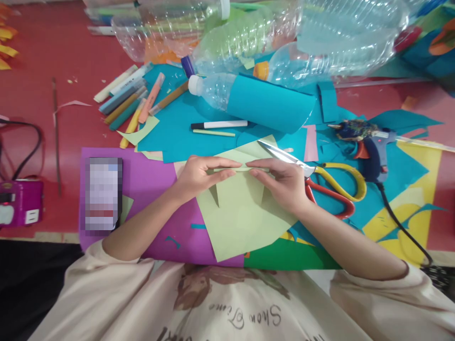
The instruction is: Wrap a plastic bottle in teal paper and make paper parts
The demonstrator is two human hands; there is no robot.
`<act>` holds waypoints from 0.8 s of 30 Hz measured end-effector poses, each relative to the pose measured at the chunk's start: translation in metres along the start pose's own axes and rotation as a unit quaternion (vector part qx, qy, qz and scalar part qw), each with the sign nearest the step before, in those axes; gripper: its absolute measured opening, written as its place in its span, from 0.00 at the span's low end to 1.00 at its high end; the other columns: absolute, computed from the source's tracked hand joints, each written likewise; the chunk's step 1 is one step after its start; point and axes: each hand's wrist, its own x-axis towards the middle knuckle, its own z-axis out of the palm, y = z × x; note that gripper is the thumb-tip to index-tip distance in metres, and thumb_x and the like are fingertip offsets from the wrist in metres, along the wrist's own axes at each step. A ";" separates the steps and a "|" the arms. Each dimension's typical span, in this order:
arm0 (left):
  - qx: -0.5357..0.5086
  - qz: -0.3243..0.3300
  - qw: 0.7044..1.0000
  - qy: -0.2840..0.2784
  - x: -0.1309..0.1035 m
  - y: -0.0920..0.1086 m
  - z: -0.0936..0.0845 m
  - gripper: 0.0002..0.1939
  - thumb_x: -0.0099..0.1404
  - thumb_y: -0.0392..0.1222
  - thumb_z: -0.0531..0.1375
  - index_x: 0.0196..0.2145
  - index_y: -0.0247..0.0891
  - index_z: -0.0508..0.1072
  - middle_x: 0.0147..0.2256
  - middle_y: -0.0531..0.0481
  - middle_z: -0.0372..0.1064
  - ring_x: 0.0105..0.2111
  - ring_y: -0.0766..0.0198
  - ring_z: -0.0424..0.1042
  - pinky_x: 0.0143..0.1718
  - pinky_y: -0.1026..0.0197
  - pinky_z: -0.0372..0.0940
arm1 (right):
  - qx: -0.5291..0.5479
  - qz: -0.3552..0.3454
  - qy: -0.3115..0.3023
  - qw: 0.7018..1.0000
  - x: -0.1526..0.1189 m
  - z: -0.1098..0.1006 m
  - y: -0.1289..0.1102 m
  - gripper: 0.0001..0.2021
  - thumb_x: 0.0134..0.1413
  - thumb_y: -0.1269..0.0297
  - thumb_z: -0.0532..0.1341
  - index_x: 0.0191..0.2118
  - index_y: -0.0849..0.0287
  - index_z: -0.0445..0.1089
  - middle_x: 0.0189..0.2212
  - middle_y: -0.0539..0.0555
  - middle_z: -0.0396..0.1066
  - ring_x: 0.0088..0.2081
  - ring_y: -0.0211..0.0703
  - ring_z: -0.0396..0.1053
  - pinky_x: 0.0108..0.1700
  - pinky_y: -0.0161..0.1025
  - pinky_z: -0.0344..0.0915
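Observation:
Between both hands, a narrow strip of pale green paper (pixel 242 169) is held level above a larger pale green sheet (pixel 241 222). My left hand (pixel 202 176) pinches the strip's left part between thumb and fingers. From the other side, my right hand (pixel 284 182) pinches it the same way, the fingertips of both hands close together. Whether the strip is folded or rolled I cannot tell. Scissors (pixel 314 171) with yellow and red handles lie by my right hand, which partly covers their blades. A white marker (pixel 223 124) with a black cap and a thin pale green stick (pixel 213 133) lie beyond the hands.
A bottle wrapped in blue paper (pixel 270 102) lies behind, with several clear bottles (pixel 341 42) farther back. A glue gun (pixel 377 151) with its cord is at right. Several markers (pixel 124 94), a phone (pixel 103 194) on purple paper (pixel 159 237) and a magenta device (pixel 24 203) are left.

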 end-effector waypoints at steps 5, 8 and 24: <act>-0.005 0.011 1.000 0.019 0.001 -0.001 -0.001 0.12 0.60 0.51 0.63 0.37 0.45 0.81 0.38 0.52 0.80 0.37 0.62 0.79 0.37 0.69 0.72 | 0.036 0.019 0.009 0.999 0.001 -0.002 0.000 0.05 0.50 0.64 0.65 0.33 0.54 0.79 0.31 0.50 0.80 0.30 0.40 0.75 0.29 0.36 0.71; -0.010 0.014 1.000 0.018 0.002 -0.001 -0.002 0.12 0.60 0.52 0.63 0.37 0.45 0.81 0.38 0.52 0.80 0.38 0.62 0.79 0.38 0.68 0.72 | 0.043 0.039 0.011 0.998 0.002 -0.002 -0.001 0.05 0.49 0.63 0.66 0.32 0.54 0.80 0.30 0.50 0.80 0.28 0.39 0.75 0.28 0.35 0.71; 0.035 0.014 0.999 -0.004 -0.001 0.000 0.002 0.11 0.60 0.49 0.62 0.36 0.42 0.81 0.35 0.50 0.80 0.34 0.63 0.78 0.35 0.68 0.71 | 0.014 0.026 -0.016 0.999 -0.001 0.001 -0.002 0.07 0.51 0.61 0.64 0.30 0.54 0.80 0.28 0.51 0.79 0.29 0.41 0.76 0.29 0.37 0.72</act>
